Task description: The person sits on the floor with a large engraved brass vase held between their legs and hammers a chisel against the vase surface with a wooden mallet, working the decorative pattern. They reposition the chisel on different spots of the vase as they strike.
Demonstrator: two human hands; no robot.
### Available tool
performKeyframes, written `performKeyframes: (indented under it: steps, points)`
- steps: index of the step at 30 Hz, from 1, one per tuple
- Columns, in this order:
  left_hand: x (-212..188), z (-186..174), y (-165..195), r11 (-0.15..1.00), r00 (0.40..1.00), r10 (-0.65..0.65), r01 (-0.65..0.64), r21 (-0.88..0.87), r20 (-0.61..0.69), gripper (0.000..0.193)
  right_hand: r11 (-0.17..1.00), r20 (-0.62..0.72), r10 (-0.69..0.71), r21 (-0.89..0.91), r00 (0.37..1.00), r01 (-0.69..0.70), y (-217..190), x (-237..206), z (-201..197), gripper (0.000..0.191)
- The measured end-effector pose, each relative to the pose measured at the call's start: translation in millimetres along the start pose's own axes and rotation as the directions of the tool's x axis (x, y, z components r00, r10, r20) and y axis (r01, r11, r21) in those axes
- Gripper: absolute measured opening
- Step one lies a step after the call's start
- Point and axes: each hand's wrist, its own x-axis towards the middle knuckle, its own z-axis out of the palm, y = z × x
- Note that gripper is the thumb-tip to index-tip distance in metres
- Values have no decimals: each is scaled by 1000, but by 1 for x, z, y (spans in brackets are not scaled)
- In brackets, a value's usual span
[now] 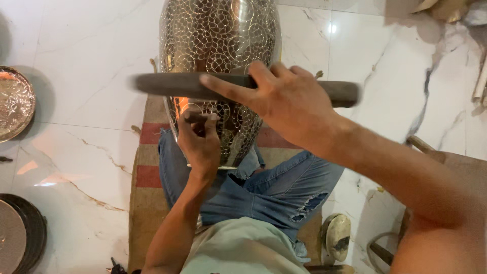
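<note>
— What do you see from the head camera?

— A large metal vessel (pixel 219 61) covered in engraved circles stands propped against the person's lap, over blue jeans (pixel 269 190) and a striped mat (pixel 147 162) laid on the marble floor (pixel 86 76). The left hand (pixel 199 142) is closed narrowly round a small punch (pixel 195 117) whose tip is set against the vessel's lower wall. The right hand (pixel 286 109) is wrapped round a dark bar-shaped striker (pixel 182 84), held level just above the punch; the bar is blurred.

— How would one do this stroke well?

— My judgement: keep the punch square to the curved wall so the mark does not skid, brace the vessel firmly with the legs, and let the bar fall on the punch head rather than the knuckles, which sit very near it. Light, even blows should keep the pattern uniform with the circles already there.

— Anything else about?

— An embossed metal plate (pixel 15 101) lies near the floor's left edge, a dark round dish (pixel 20 238) at the lower left corner, and a worn rounded object (pixel 337 236) beside the right knee; I cannot tell what that is.
</note>
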Motion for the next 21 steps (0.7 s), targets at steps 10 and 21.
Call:
performKeyframes:
  steps: [10, 21]
  points:
    - [22, -8, 13, 964, 981, -31, -21, 264, 193, 18, 899, 87, -91, -421, 992, 119, -6, 7, -44, 95]
    - [86, -8, 27, 950, 577, 6, -258, 175, 817, 25, 906, -44, 352, 266, 935, -329, 31, -67, 24, 86]
